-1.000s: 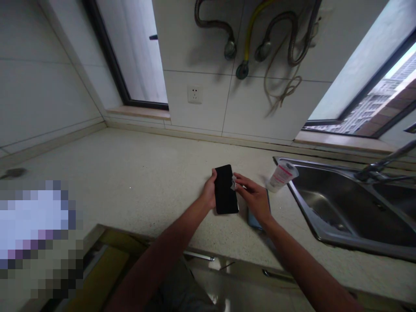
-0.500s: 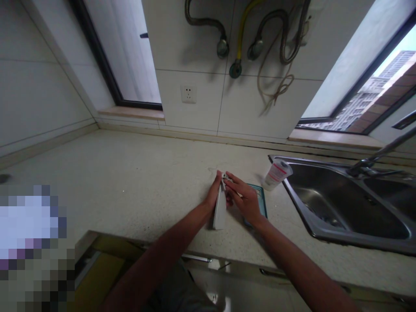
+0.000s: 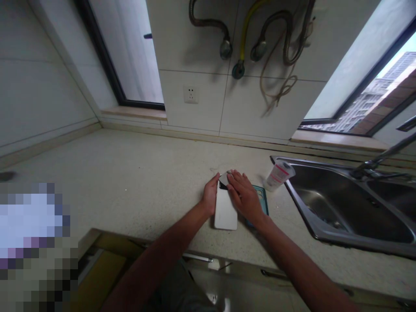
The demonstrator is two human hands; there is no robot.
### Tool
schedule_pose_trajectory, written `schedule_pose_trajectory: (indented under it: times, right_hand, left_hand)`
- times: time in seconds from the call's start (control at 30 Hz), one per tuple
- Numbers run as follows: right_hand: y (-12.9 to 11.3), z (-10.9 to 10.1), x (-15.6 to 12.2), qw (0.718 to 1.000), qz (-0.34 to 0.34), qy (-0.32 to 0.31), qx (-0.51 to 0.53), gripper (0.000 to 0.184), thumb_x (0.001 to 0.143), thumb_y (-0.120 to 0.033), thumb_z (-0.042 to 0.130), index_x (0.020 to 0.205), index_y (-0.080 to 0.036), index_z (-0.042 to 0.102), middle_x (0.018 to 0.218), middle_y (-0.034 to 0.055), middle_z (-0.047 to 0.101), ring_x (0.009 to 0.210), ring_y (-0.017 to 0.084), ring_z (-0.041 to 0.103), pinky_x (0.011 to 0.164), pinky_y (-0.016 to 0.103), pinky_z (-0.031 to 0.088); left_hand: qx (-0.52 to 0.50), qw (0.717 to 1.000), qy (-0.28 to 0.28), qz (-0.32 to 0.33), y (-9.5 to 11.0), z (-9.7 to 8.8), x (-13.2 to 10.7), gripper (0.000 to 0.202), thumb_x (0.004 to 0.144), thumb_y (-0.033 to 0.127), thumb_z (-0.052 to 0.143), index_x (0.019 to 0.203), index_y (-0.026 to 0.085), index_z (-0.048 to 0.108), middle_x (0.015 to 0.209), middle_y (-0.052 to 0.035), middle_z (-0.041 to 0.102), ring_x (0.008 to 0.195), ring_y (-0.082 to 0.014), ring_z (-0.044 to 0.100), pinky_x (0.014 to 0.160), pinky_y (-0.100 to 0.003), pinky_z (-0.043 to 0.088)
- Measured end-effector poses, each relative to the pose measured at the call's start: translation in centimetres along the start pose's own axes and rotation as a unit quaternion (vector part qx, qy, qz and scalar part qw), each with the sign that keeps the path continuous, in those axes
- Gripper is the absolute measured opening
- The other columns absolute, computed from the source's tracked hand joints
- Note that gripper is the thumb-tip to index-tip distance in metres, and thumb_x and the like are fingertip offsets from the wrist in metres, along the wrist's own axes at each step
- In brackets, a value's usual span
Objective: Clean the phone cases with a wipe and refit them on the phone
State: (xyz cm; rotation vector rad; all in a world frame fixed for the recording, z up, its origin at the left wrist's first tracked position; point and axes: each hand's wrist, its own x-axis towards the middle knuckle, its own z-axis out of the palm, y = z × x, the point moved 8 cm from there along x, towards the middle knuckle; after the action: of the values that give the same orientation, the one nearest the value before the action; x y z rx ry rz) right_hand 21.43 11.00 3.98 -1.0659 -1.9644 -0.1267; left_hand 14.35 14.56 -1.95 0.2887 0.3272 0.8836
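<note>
White-backed, rounded-corner slab phone (image 3: 225, 212) sits in front of the person, back face up, long axis pointing away from the body, over the pale speckled stone-look countertop (image 3: 156, 177), near its front edge. Left hand (image 3: 210, 196) has the phone's left long edge, fingers clamped on it, thumb toward the top end. Right hand (image 3: 247, 197) comes in from the right, fingers side by side, laid over the top end on a small whitish crumpled wad (image 3: 224, 178); picture's dim and soft there, so can't tell if they pinch the wad or just press it. Black camera block (image 3: 223, 185) shows just below the wad. Teal open-faced phone case (image 3: 263, 203) lies on the counter right of the phone, partly hidden by the right hand. Clear plastic cup with red print (image 3: 280, 175) is beyond the case, just beside the two-basin stainless steel sink (image 3: 338, 199). White wall socket (image 3: 190, 94) is on the tiled wall behind.
</note>
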Motion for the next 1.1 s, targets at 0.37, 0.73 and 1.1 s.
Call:
schedule_pose_trajectory:
  times: [0.37,0.73,1.1]
  right_hand:
    - [-5.0,-0.2,-0.1,0.980,-0.177,-0.076,0.044,0.032,0.095,-0.020,0.056,0.126,-0.019,0.066,0.136,0.0094,0.063,0.138,0.024,0.046,0.118,0.053,0.034]
    - [-3.5,-2.0,0.4,0.991,-0.127,-0.028,0.036,0.029,0.091,-0.018,0.060,0.116,-0.025,0.071,0.127,0.0060,0.068,0.126,0.024,0.060,0.112,0.054,0.043]
    - [-1.1,-1.4,0.4,0.999,-0.046,-0.003,-0.019,0.048,0.097,-0.024,0.053,0.144,-0.024,0.049,0.151,0.0110,0.045,0.144,0.027,0.036,0.117,0.059,0.033]
  left_hand:
    - [-0.004,0.999,-0.023,0.047,1.1,1.2,-0.7,0.055,0.094,0.058,0.042,0.120,0.014,0.061,0.119,-0.0174,0.069,0.116,-0.0284,0.063,0.106,-0.046,0.041]
    - [0.020,0.996,-0.025,0.083,2.7,1.1,-1.0,0.052,0.087,0.052,0.051,0.120,0.014,0.063,0.117,-0.0168,0.069,0.110,-0.0288,0.065,0.097,-0.043,0.047]
    - [0.024,0.999,-0.045,0.019,1.1,1.3,-0.5,0.052,0.089,0.050,0.047,0.125,0.016,0.063,0.110,-0.0121,0.073,0.100,-0.0280,0.069,0.090,-0.039,0.050]
